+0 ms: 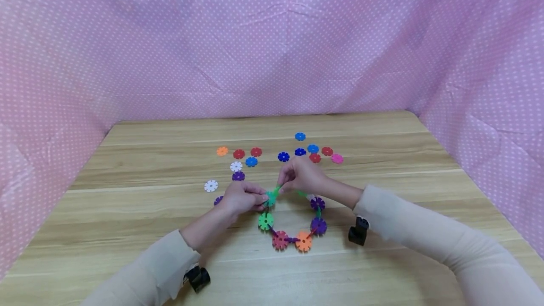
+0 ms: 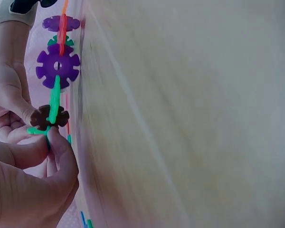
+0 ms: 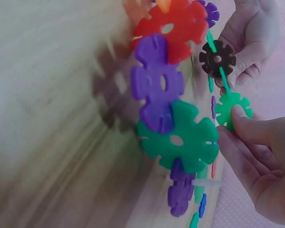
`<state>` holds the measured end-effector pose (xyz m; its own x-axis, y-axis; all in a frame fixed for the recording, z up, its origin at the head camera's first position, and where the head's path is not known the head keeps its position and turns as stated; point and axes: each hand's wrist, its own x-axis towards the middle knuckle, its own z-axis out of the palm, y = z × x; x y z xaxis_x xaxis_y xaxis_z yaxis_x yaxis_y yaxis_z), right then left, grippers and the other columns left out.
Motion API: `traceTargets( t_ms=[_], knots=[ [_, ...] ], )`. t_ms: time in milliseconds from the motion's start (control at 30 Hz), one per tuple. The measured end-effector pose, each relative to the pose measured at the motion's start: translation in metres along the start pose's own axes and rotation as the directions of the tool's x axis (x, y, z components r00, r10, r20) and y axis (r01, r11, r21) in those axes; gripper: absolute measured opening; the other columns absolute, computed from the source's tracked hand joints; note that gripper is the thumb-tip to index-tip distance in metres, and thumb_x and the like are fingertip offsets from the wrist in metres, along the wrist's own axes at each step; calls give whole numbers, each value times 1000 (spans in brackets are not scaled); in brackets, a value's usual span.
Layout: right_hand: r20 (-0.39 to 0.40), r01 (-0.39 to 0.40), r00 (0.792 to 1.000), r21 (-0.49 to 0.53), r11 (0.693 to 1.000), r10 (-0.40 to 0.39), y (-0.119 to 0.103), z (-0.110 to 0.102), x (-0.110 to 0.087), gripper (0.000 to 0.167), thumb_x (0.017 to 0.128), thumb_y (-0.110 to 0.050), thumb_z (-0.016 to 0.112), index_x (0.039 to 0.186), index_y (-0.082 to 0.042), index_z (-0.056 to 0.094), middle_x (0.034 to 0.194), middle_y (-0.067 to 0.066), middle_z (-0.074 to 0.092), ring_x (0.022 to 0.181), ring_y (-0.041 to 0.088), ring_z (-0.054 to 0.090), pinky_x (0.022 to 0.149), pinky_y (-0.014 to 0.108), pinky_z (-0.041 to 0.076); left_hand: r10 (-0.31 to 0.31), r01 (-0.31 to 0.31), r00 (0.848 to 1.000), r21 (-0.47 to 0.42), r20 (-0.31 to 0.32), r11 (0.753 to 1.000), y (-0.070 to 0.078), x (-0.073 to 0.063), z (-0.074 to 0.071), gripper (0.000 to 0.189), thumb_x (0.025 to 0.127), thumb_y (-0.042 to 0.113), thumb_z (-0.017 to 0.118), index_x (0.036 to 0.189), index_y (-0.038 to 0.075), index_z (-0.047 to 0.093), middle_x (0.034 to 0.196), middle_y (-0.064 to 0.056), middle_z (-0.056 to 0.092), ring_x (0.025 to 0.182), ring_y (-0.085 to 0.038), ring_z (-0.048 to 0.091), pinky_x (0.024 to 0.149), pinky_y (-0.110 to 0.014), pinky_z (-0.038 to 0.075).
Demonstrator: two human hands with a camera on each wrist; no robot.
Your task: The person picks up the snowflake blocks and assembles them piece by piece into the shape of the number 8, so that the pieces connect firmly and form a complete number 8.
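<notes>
Notched plastic discs are slotted together into a ring-shaped chain on the table. Along its near side run a light green disc (image 1: 266, 221), a red disc (image 1: 280, 240), an orange disc (image 1: 303, 241) and a purple disc (image 1: 318, 226). My left hand (image 1: 243, 197) pinches a teal-green disc (image 1: 270, 199) at the chain's upper left. Close beside it, my right hand (image 1: 305, 174) grips a bright green disc (image 3: 233, 110) between thumb and fingers. In the right wrist view a dark disc (image 3: 217, 59) sits along the chain near the left hand. The right hand partly hides the ring's far side.
Loose discs lie beyond the hands on the wooden table (image 1: 148, 174): a white disc (image 1: 211, 186) and an orange one (image 1: 222, 151) at left, several blue and red ones, and a pink disc (image 1: 337, 158) at right. A pink dotted cloth (image 1: 272, 60) hangs around the table.
</notes>
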<state>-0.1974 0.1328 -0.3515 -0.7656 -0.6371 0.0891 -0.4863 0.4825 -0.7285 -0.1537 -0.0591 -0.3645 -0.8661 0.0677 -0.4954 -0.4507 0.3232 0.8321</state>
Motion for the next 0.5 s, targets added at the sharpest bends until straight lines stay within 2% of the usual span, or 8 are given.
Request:
traceTargets(
  t_ms=[267, 500],
  knots=[
    [-18, 51, 998, -21, 998, -52, -3, 2, 0, 8, 74, 0, 79, 72, -5, 72, 74, 8, 74, 64, 4, 65, 60, 15, 56, -2, 2, 1000, -4, -22, 1000, 0, -2, 0, 13, 87, 1, 66, 99, 1, 73, 95, -13, 72, 73, -13, 67, 70, -23, 59],
    [43, 64, 997, -29, 998, -62, 0, 0, 3, 7, 77, 1, 77, 75, -4, 72, 77, 9, 75, 69, 9, 70, 65, 15, 57, -3, 4, 1000, -41, 13, 999, 0, -4, -1, 15, 87, 1, 67, 101, 0, 71, 97, -14, 73, 71, -11, 69, 73, -24, 60]
  ],
)
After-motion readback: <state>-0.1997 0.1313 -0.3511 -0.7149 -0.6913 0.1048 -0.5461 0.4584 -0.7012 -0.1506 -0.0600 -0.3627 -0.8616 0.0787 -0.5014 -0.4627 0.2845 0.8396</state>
